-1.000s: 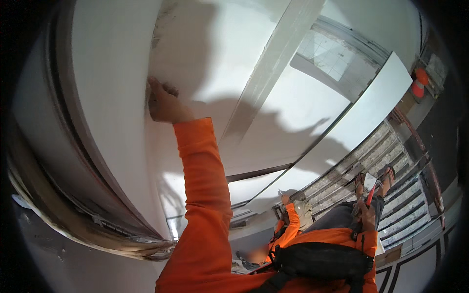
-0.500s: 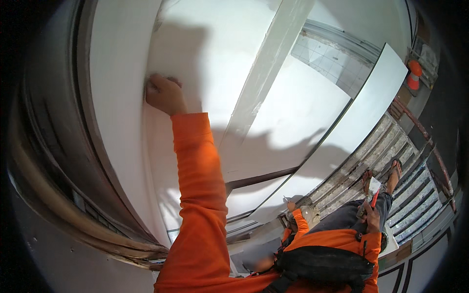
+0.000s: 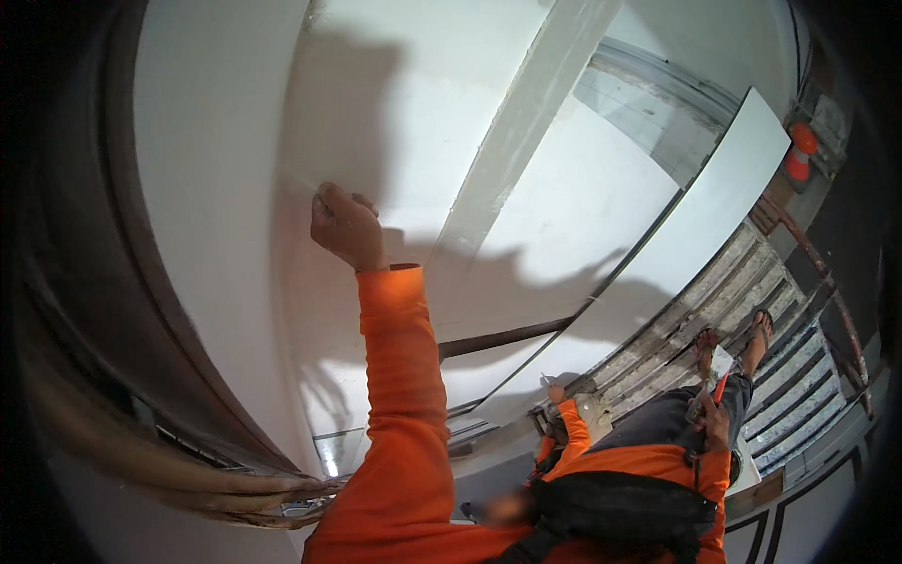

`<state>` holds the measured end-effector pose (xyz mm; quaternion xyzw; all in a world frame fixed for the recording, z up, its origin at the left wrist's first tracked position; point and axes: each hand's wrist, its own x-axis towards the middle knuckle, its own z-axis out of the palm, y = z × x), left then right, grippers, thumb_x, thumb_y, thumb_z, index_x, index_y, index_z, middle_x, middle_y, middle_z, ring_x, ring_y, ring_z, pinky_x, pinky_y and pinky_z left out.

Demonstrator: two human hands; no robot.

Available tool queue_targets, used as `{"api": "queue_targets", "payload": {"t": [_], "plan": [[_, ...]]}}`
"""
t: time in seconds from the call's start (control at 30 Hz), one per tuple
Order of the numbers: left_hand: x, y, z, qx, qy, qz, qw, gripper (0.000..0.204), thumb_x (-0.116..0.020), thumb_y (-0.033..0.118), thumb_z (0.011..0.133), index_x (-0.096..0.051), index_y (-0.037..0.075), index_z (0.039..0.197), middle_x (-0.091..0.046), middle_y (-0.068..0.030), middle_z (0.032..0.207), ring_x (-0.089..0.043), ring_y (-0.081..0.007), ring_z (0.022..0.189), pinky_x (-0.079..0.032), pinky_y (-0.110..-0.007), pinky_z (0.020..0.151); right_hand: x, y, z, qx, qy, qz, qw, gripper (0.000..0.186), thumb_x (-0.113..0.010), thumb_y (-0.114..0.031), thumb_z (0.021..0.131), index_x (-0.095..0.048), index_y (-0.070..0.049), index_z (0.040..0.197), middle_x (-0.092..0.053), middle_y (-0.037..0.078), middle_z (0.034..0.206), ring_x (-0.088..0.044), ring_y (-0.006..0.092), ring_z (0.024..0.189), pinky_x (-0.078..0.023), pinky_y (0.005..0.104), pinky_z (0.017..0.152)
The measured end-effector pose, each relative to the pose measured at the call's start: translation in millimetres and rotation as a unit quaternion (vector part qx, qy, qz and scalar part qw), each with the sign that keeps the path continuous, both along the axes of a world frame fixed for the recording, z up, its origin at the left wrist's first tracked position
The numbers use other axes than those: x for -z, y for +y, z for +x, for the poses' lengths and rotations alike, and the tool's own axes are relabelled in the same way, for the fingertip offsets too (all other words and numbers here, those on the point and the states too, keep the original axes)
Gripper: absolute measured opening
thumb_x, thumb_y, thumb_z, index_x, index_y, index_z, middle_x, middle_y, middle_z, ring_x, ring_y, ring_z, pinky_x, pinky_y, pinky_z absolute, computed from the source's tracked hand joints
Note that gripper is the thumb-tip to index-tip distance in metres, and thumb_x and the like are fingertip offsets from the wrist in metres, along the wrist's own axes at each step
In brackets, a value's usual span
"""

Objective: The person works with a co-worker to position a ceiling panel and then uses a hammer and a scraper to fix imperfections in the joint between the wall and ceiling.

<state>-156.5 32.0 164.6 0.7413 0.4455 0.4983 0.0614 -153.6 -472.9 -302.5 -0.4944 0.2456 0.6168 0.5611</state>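
Note:
My left hand is raised in front of the white wall panel, close to the inside corner on its left. Its fingers are curled closed; whatever they hold, if anything, is hidden, though a faint pale sliver shows beside the knuckles. Low on the right, my right hand grips a putty knife with a red handle and a pale, smeared blade pointing away from me. Near my waist, a black bag is strapped across my orange top.
Slatted, paint-spattered planks lie under my sandalled feet, with a rusty rail alongside. Another person's hand and orange sleeve show below the wall. A grey strip crosses the panel. An orange cone stands far right.
My left hand has come away from the corner, moving down and to the right, still closed. My right hand keeps the putty knife in nearly the same place.

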Motion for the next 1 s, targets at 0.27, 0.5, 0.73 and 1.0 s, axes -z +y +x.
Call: {"api": "queue_targets", "payload": {"t": [0.27, 0.5, 0.73, 1.0], "plan": [[27, 15, -13, 0.009, -0.011, 0.019, 1.000, 0.043, -0.043, 0.024, 0.099, -0.041, 0.007, 0.059, -0.043, -0.0016, 0.046, -0.038, -0.0109, 0.039, -0.032, -0.027, 0.039, 8, -4, -3, -0.006, -0.016, 0.023, 1.000, 0.039, -0.067, -0.039, 0.092, -0.068, -0.001, 0.086, -0.058, 0.002, 0.063, -0.047, 0.0099, 0.045, -0.035, 0.0259, 0.041], [33, -19, -20, -0.027, -0.071, -0.061, 0.995, 0.036, -0.046, 0.021, 0.097, -0.043, 0.005, 0.065, -0.045, -0.0011, 0.054, -0.041, -0.0100, 0.043, -0.031, -0.025, 0.040, 2, 5, 0, 0.027, -0.008, 0.012, 1.000, 0.035, -0.070, -0.037, 0.090, -0.065, -0.002, 0.093, -0.062, 0.004, 0.069, -0.050, 0.0106, 0.048, -0.037, 0.0268, 0.040], [98, -26, -111, -0.059, 0.030, -0.051, 0.996, 0.040, -0.045, 0.027, 0.098, -0.044, 0.004, 0.066, -0.048, -0.0030, 0.055, -0.044, -0.0110, 0.046, -0.036, -0.028, 0.042, -6, 10, 8, 0.012, -0.029, -0.056, 0.998, 0.036, -0.070, -0.036, 0.091, -0.064, -0.001, 0.093, -0.063, 0.007, 0.070, -0.050, 0.0111, 0.047, -0.039, 0.0265, 0.041], [136, -30, -155, -0.090, 0.026, -0.059, 0.994, 0.040, -0.046, 0.023, 0.099, -0.043, 0.001, 0.066, -0.042, -0.0068, 0.053, -0.042, -0.0183, 0.047, -0.038, -0.037, 0.047, 17, 16, 0, 0.018, 0.009, -0.015, 1.000, 0.037, -0.069, -0.037, 0.091, -0.065, 0.000, 0.095, -0.065, 0.006, 0.076, -0.046, 0.0113, 0.046, -0.037, 0.0276, 0.041]]}}
